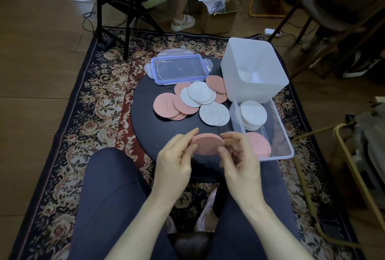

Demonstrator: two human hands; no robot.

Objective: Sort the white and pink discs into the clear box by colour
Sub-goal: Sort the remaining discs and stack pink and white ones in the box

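A small stack of pink discs (207,144) hangs above the near edge of the round dark table (158,132). My left hand (176,156) pinches its left rim and my right hand (239,155) pinches its right rim. The clear box (281,132) sits at the table's right, holding a white stack (253,114) at its far end and pink discs (260,145) at its near end. Loose pink discs (166,106) and white discs (214,113) lie overlapping in the middle of the table, with more white ones (200,92) behind.
A tall frosted tub (253,70) stands behind the clear box. The blue-rimmed lid (179,69) lies at the table's far edge. A patterned rug lies under the table. A seated person, a cardboard box with a plastic bag (218,9) and chairs are beyond.
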